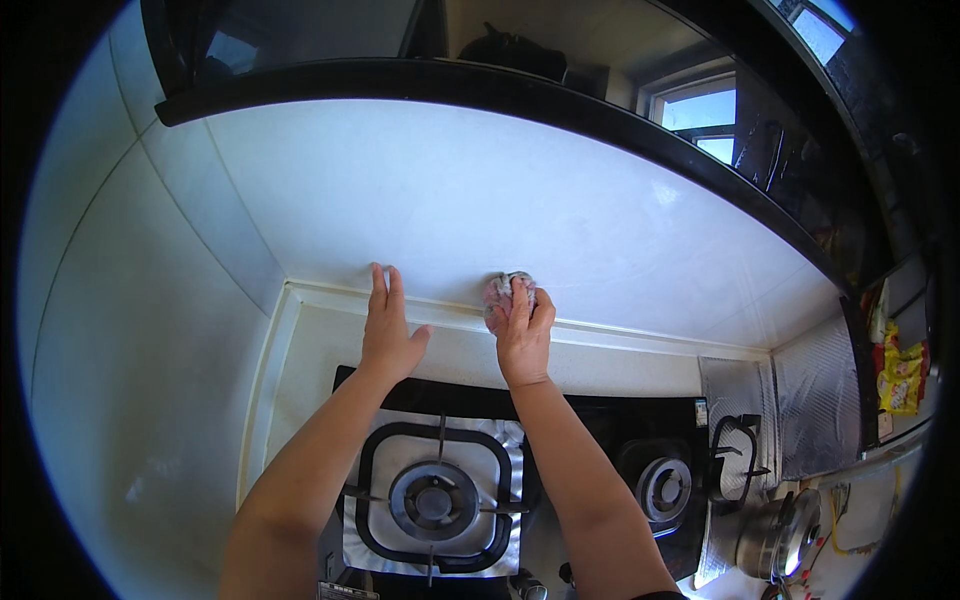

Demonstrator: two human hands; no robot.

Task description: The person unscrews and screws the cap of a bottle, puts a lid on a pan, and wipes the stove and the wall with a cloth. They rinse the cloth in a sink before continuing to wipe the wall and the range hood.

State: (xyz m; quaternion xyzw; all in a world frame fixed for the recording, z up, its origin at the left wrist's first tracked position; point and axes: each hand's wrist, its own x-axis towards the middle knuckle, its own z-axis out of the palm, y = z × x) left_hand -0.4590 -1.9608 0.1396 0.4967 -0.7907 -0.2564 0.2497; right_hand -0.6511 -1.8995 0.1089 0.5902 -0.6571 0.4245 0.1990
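My right hand point(524, 335) presses a crumpled pinkish-grey cloth point(497, 296) against the white wall point(400, 190), just above the ledge where the wall meets the counter. My fingers are bent over the cloth. To its left, my left hand point(388, 330) holds nothing; its fingers stretch up with the tips at the wall and the thumb stands apart. Both forearms reach over a black gas stove point(450, 398). Beneath them is a burner point(433, 503) with a square black pan support on a foil-like liner.
A second burner point(664, 488) lies right of my right forearm. A loose pan support point(738, 458) leans by a silvery foil sheet point(820, 400). A lidded metal pot point(775, 535) stands at the lower right. Dark glossy cabinets point(600, 90) overhang the wall; yellow packets point(900, 375) hang far right.
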